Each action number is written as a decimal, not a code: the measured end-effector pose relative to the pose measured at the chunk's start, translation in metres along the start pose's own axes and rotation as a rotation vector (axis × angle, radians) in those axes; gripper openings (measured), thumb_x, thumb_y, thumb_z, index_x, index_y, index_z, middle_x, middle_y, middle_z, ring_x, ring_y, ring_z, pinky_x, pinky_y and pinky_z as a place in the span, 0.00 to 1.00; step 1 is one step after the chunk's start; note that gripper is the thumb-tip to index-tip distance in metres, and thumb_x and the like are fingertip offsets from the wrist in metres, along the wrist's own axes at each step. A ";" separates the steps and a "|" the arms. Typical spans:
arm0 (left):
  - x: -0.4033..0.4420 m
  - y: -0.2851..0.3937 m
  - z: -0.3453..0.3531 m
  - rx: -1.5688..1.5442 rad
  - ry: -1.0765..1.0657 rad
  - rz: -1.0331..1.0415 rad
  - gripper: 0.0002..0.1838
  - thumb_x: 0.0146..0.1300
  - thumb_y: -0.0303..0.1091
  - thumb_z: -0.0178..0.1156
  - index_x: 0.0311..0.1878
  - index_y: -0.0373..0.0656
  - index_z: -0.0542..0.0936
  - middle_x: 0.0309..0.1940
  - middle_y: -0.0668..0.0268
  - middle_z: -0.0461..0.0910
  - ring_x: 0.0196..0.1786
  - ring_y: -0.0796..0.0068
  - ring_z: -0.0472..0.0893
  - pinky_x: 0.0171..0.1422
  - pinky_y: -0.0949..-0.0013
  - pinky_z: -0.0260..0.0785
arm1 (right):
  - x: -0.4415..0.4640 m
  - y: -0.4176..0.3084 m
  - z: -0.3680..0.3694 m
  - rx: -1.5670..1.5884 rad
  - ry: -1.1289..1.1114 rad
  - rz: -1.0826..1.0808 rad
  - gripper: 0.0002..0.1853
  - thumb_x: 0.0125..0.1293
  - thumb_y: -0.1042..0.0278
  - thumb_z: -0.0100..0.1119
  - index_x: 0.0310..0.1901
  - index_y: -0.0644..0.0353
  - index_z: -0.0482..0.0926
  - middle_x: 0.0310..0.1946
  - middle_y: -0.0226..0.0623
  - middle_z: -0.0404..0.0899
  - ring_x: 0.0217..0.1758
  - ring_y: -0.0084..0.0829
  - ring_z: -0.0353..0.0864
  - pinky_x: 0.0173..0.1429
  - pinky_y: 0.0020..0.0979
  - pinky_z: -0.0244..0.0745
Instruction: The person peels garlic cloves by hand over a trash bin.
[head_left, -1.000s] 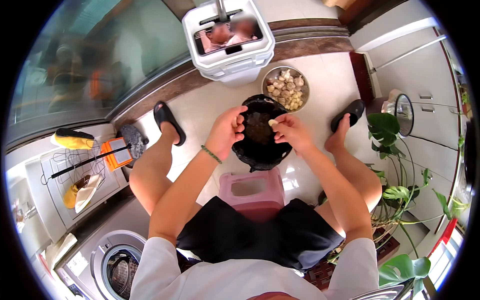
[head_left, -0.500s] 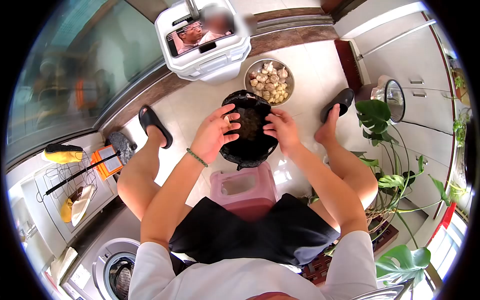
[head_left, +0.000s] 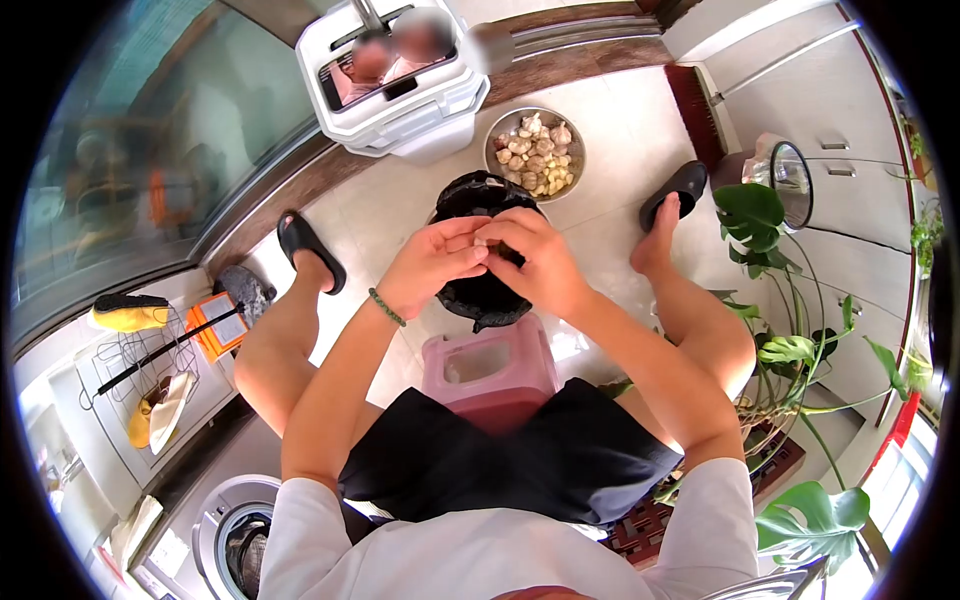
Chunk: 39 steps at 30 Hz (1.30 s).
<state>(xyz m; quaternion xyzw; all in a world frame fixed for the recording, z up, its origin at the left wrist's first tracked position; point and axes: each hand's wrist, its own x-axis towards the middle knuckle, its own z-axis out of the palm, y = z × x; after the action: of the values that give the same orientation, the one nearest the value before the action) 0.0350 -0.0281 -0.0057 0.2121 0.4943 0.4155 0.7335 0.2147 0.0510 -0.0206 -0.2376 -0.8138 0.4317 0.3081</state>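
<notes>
Over one black-lined container [head_left: 482, 302], two hands meet: the left hand [head_left: 432, 264] and the right hand [head_left: 532, 262], fingers bent and tips together. Whether they are closed on anything, I cannot tell; the tips hide it. One green bracelet [head_left: 387, 307] circles the left wrist. Just beyond the container, on the tiled floor [head_left: 605, 225], sits one metal bowl [head_left: 492, 137] of garlic [head_left: 540, 150], whole bulbs and loose cloves too heaped to count exactly. Nearer the person's lap stands one pink stool [head_left: 537, 362]. One white bin [head_left: 400, 128] carries one phone [head_left: 388, 68] on top, its screen showing two blurred heads. Two black slippers, one left [head_left: 297, 238] and one right [head_left: 688, 185], flank the container, a foot in each. Farther out are one round washing-machine door [head_left: 213, 530] at lower left and one leafy plant [head_left: 748, 215] at right.
</notes>
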 end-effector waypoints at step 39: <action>0.001 -0.007 0.005 0.532 0.353 0.552 0.11 0.66 0.29 0.62 0.50 0.38 0.82 0.40 0.63 0.83 0.37 0.77 0.82 0.40 0.74 0.76 | 0.019 -0.009 0.005 -0.036 -0.070 0.165 0.04 0.61 0.73 0.58 0.31 0.63 0.75 0.26 0.43 0.75 0.28 0.46 0.77 0.33 0.42 0.72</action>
<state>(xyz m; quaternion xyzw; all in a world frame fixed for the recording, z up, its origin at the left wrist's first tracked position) 0.0424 -0.0310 -0.0093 0.4443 0.6270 0.4842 0.4184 0.1970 0.0563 -0.0095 -0.2939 -0.8094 0.4491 0.2385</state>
